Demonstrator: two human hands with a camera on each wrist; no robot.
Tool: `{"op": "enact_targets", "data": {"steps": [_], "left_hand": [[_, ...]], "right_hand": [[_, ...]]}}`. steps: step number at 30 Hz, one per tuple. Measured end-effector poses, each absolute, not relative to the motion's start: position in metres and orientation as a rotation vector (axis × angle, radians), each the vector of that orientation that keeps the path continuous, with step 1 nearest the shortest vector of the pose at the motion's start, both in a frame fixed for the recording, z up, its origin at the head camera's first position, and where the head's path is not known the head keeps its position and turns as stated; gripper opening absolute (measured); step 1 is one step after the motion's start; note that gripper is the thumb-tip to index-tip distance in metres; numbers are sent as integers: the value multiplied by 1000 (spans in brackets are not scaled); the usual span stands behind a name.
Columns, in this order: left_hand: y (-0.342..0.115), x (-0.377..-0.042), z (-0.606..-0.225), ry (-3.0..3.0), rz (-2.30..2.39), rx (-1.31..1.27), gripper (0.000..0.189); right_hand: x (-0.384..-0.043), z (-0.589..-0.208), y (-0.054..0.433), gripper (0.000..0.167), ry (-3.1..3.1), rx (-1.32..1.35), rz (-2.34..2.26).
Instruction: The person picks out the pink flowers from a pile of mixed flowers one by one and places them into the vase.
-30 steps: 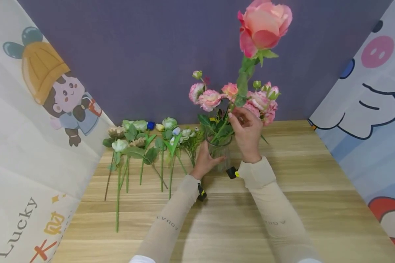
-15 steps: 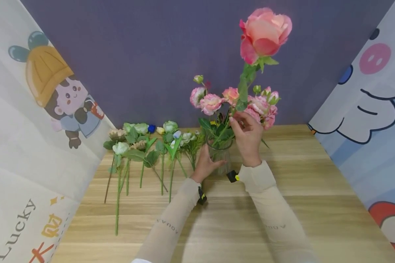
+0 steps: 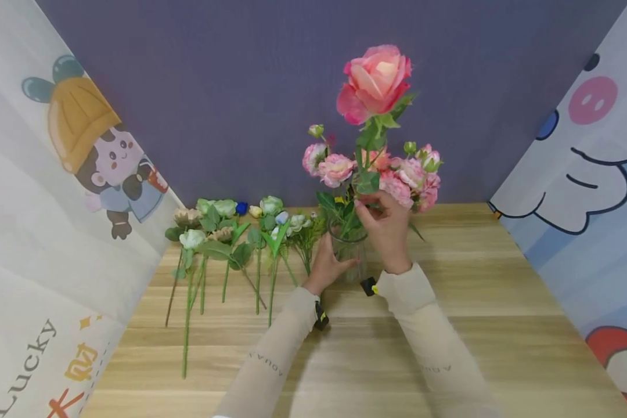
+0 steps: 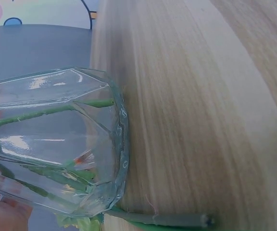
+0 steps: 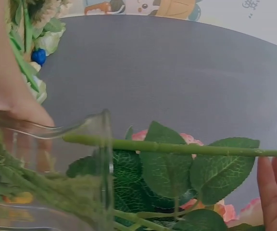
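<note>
My left hand (image 3: 326, 267) grips the clear glass vase (image 3: 349, 251) on the table, fingers around its far side and thumb in front. My right hand (image 3: 388, 229) pinches the stem of a large pink rose (image 3: 374, 84), whose bloom stands high over the vase. In the right wrist view, the rose's green stem (image 5: 210, 151) reaches past the rim, its cut end inside the vase mouth. Pink ranunculus-like blooms (image 3: 337, 169) and green leaves stand in the vase. The left wrist view shows several stems inside the glass (image 4: 47, 139).
Artificial flowers lie in a row on the wooden table (image 3: 449, 325) to the left, among them a white rose (image 3: 192, 238) and a blue bud (image 3: 241, 208). A dark stem (image 4: 177, 220) lies beside the vase base. A grey-purple panel (image 3: 214, 104) stands behind.
The pink rose has moved left and its bloom is lower, now over the vase. My right hand has shifted slightly left and down with the stem; my left hand keeps its hold.
</note>
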State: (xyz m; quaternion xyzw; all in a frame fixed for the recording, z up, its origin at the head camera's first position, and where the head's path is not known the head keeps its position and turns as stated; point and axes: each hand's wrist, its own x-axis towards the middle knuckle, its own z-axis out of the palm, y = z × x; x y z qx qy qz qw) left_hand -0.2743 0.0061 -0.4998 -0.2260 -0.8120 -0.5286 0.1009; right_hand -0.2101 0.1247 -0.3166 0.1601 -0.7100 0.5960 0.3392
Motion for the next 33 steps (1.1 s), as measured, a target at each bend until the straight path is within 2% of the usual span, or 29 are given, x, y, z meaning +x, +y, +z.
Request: {"op": "enact_targets", "data": {"steps": [10, 17, 23, 29, 33], "left_hand": [[6, -273, -502, -2377, -1548, -701, 90], [6, -274, -502, -2375, -1537, -705, 89], [6, -275, -503, -2386, -1507, -694, 91], [7, -276, -503, -2370, -1518, -706, 91], [7, -277, -503, -2367, -1513, -714, 89]], "right_hand": [[-207, -331, 122, 6, -1958, 500, 1341], [-228, -363, 132, 6, -2034, 480, 1359], [-230, -372, 135, 3, -2054, 454, 1343], [-231, -376, 136, 4, -2065, 448, 1270], [-230, -382, 136, 11, -2144, 447, 1225]]}}
